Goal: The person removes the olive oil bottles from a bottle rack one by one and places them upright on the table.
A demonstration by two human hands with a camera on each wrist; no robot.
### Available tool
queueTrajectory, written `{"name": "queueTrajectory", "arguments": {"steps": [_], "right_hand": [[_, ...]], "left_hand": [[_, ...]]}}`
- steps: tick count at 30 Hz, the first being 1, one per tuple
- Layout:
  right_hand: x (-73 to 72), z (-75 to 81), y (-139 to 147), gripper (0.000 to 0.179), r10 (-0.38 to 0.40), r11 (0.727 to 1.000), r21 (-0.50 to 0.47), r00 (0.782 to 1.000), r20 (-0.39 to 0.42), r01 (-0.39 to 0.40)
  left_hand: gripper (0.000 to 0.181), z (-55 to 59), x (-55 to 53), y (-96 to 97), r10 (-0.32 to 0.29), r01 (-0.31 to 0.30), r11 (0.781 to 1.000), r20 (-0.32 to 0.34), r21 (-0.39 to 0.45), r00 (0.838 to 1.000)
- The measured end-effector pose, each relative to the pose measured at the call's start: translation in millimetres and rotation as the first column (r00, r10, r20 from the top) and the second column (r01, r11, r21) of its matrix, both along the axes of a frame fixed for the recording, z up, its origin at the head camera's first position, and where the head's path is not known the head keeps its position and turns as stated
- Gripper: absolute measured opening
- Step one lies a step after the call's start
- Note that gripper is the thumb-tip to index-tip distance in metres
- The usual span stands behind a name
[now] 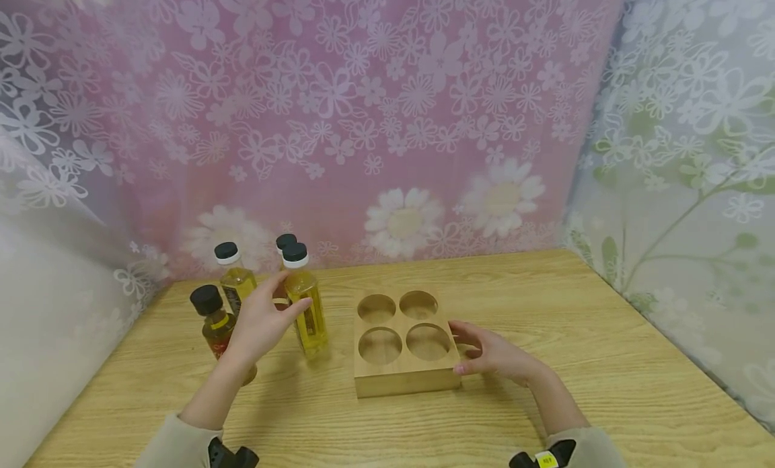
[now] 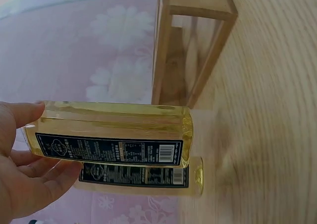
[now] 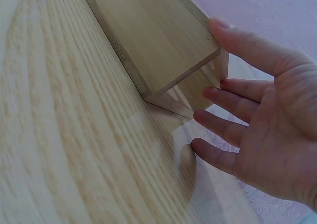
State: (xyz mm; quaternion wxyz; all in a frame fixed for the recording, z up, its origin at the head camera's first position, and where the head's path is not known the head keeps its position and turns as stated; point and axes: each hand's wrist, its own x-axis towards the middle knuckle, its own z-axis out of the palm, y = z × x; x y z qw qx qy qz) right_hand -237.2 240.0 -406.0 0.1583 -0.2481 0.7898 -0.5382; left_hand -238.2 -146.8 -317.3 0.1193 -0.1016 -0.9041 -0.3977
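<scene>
My left hand [image 1: 260, 323] grips a clear bottle of yellow oil [image 1: 311, 323] by its upper part, just below the black and white cap. The bottle stands upright left of a wooden block holder [image 1: 407, 383] with round holes in its top. In the left wrist view, a dark printed label [image 2: 109, 148] with a barcode faces the camera. Loosely spread, the fingers of my right hand [image 1: 499, 357] lie along the holder's right side, thumb at the near corner. The right wrist view shows the holder's open end [image 3: 193, 83] beside those fingertips.
Behind the gripped bottle a similar one shows its black cap [image 1: 286, 241]. Further left stand another oil bottle [image 1: 238, 280] and a dark bottle with a red label [image 1: 218, 327], partly behind my left hand. Flowered curtains [image 1: 399, 152] enclose the wooden table [image 1: 545, 286].
</scene>
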Motion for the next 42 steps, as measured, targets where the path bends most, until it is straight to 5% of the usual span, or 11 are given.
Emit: {"name": "queueTrajectory", "arguments": {"steps": [19, 42], "right_hand": [[0.5, 0.0, 1.4, 0.086, -0.001, 1.0, -0.015, 1.0, 0.013, 0.001], [-0.6, 3.5, 0.7, 0.085, 0.015, 1.0, -0.002, 1.0, -0.013, -0.015]], "left_hand": [[0.067, -15.8, 11.3, -26.1, 0.029, -0.023, 0.997, 0.078, -0.079, 0.997], [0.07, -14.1, 19.5, -32.9, 0.075, -0.071, 0.997, 0.124, -0.038, 0.989]]}}
